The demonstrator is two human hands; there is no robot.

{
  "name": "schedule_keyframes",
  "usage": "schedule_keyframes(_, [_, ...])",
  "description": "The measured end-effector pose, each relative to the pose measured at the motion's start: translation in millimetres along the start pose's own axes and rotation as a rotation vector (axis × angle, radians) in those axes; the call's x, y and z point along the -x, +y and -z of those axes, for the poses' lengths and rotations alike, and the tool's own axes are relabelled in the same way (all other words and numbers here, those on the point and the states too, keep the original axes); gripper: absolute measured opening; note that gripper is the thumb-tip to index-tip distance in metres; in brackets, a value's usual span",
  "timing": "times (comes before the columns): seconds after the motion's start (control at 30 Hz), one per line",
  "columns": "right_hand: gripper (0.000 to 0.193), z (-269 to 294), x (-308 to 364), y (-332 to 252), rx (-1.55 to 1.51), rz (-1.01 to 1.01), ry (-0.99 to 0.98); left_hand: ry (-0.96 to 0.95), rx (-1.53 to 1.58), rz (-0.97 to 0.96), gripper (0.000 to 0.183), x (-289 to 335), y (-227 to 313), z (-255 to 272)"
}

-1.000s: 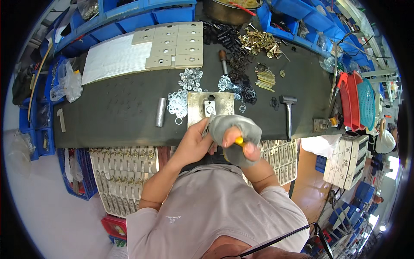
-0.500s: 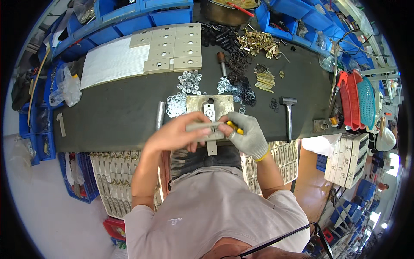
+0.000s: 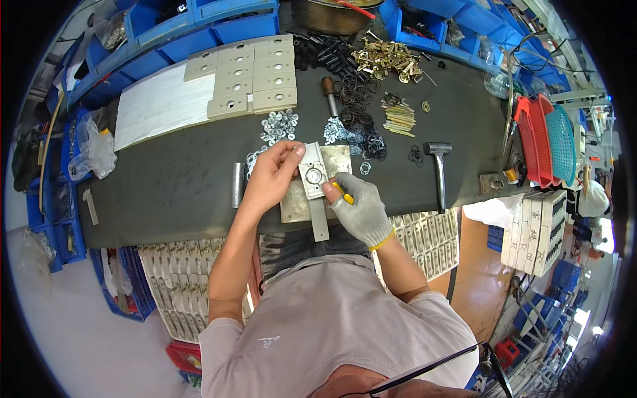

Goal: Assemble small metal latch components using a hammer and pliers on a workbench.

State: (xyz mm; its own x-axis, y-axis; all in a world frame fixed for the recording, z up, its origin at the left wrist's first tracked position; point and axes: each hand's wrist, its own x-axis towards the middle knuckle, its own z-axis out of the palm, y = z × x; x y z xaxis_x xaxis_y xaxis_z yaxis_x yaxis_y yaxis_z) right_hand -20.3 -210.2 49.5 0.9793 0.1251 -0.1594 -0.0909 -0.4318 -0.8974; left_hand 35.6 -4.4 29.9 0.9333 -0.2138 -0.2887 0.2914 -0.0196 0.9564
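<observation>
A dark workbench (image 3: pixel 179 166) spreads beyond both hands, and out ahead of the left hand a spread of pale cover plates (image 3: pixel 265 66) lies in rows. Right under the hands, here's a worn metal base plate (image 3: pixel 340 159). The gloved right hand (image 3: pixel 361 209) is curled nearly closed, a yellow-handled tool tucked in its grip and its thumb against the near right edge of the pale slotted plate; the bare left hand (image 3: pixel 271 179) pinches that plate's far left corner, thumb on top, fingers bent beneath. Off to the right of the glove lies a hammer (image 3: pixel 439 166), out of the way. And the pale slotted plate (image 3: pixel 312 159) itself sits between the two hands, over the base plate; whether it touches down, I can't tell. A narrow metal strip (image 3: pixel 320 222) pokes out below it, toward the body. The yellow-handled tool (image 3: pixel 344 193) hides its working end. Smallest, a round ring (image 3: pixel 314 175) shows in the plate's face. Good handling here, I'd judge, means an edge-only pinch, plate level, ring unobstructed by thumbs, and the tool's end clear of that pale face.
</observation>
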Motion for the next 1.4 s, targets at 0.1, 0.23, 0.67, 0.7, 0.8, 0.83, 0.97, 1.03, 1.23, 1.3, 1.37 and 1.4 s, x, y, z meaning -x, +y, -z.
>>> schedule_keyframes(0.1, [0.032,2.1,0.7,-2.9,0.072,0.054,0.001,-0.004,-0.034,-0.022,0.027,-0.6,-4.3,-2.4])
schedule_keyframes(0.23, [0.035,9.1,-4.3,1.4,0.18,0.081,-0.062,0.066,-0.094,-0.035,0.03,1.1,-17.6,-1.4])
schedule_keyframes(0.67, [0.028,173.4,-179.4,89.9,0.875,0.196,0.048,0.38,-0.176,-0.097,0.021,95.3,-11.0,56.5])
schedule_keyframes(0.7, [0.026,178.9,-176.5,81.7,0.869,0.232,0.032,0.406,-0.158,-0.126,0.021,99.6,-15.3,62.3])
schedule_keyframes(0.8, [0.025,200.9,-176.5,97.6,0.91,0.341,0.061,0.432,-0.175,-0.098,0.02,98.2,-23.8,85.5])
schedule_keyframes(0.83, [0.024,198.4,-177.2,86.3,0.954,0.255,0.027,0.465,-0.19,-0.089,0.02,96.4,-21.8,91.7])
schedule_keyframes(0.97, [0.024,197.9,-175.1,57.8,1.044,0.148,-0.114,0.657,-0.68,-0.302,0.017,68.0,-19.1,126.1])
schedule_keyframes(1.03, [0.025,198.5,-161.8,40.8,1.055,-0.026,-0.118,0.675,-0.791,-0.348,0.017,43.9,-23.9,141.3])
schedule_keyframes(1.23, [0.027,183.2,-92.2,27.6,0.708,0.165,0.134,0.645,-1.082,-0.407,0.018,-1.5,-36.4,158.0])
schedule_keyframes(1.3, [0.025,157.2,-61.6,8.2,0.413,0.224,0.19,0.646,-1.125,-0.374,0.014,-1.8,-37.2,163.3])
schedule_keyframes(1.37, [0.025,119.9,-36.2,-11.7,0.214,0.269,0.166,0.64,-0.924,-0.316,0.013,4.2,-20.5,149.5])
schedule_keyframes(1.4, [0.025,98.9,-27.6,-15.6,0.103,0.277,0.124,0.634,-0.734,-0.258,0.011,8.2,-14.3,141.8])
